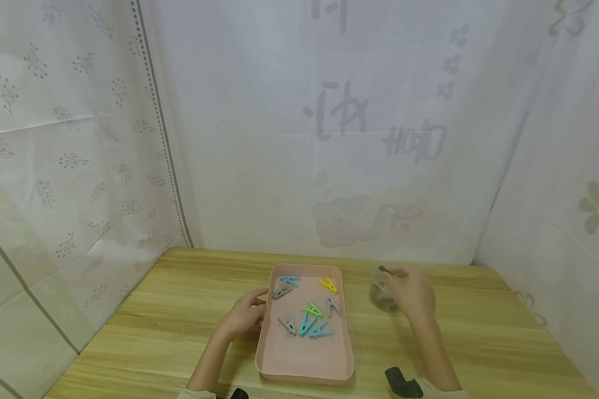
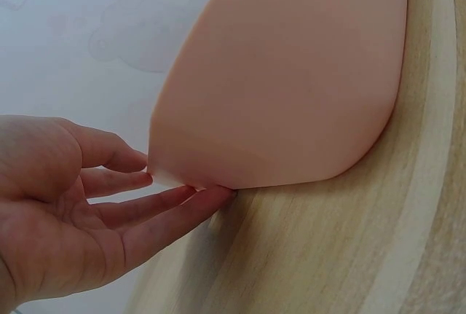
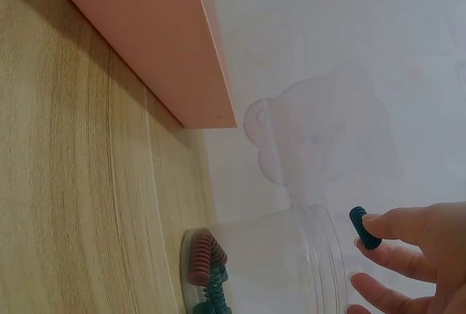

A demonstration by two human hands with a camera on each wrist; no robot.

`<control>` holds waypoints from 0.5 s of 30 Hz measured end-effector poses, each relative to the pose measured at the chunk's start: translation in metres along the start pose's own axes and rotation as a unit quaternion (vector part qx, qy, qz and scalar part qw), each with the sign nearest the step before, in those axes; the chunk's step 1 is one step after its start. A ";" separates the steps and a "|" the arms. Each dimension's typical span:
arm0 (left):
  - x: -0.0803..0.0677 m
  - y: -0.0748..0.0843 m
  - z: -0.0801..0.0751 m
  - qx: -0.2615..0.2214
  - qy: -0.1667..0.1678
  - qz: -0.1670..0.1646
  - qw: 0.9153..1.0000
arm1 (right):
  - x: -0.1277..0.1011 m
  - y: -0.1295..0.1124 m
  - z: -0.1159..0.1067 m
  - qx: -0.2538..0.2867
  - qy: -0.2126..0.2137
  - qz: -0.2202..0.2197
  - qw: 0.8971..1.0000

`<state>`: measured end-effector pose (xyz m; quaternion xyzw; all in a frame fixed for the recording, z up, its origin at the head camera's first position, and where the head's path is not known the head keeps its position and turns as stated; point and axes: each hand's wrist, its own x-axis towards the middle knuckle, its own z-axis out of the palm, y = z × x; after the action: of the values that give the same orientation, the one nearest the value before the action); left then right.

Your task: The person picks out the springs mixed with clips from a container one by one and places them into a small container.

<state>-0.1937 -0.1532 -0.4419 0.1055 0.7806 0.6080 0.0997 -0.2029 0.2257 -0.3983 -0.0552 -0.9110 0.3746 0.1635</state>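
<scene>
1. The left hand (image 1: 244, 316) rests on the wooden table (image 1: 169, 310) at the left side of the pink tray (image 1: 304, 366); in the left wrist view its fingers (image 2: 156, 216) lie straight and slightly spread, the tips touching the tray's outer wall near a lower corner, gripping nothing
2. The right hand (image 1: 413, 293) is held at the clear plastic jar (image 1: 381, 293), which stands on the table just to the right of the tray, apart from it
3. In the right wrist view the fingertips (image 3: 386, 226) pinch a small dark teal piece (image 3: 364, 228) right at the jar's open mouth; the other fingers curl loosely beside the rim
4. Inside the jar, at the bottom, lie a reddish ribbed piece (image 3: 202, 257) and another dark teal one (image 3: 215, 292), touching each other
5. The tray holds loose clothes pegs in its far half: a blue peg (image 1: 289, 280) and a grey peg (image 1: 282, 291) near the back left, a yellow peg (image 1: 328, 285) at the back right, a green peg (image 1: 311, 309) in the middle, a grey peg (image 1: 332, 305) to its right, and a grey peg (image 1: 288, 324) beside two blue pegs (image 1: 313, 328) toward the centre
6. The near half of the tray shows bare pink floor
7. White printed curtains (image 1: 329, 138) hang behind and on both sides of the table
</scene>
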 end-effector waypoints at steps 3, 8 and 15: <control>0.000 0.000 0.000 0.000 -0.001 0.001 1.000 | 0.001 0.001 0.000 -0.005 0.000 0.008 1.000; 0.000 0.000 0.000 -0.001 -0.004 0.001 1.000 | 0.001 0.003 -0.003 -0.006 0.007 0.014 1.000; 0.000 0.000 0.000 -0.004 -0.006 0.000 1.000 | 0.003 0.009 -0.003 -0.008 0.010 0.019 1.000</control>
<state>-0.1936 -0.1534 -0.4417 0.1083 0.7777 0.6103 0.1046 -0.2044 0.2349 -0.4017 -0.0781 -0.9110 0.3698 0.1651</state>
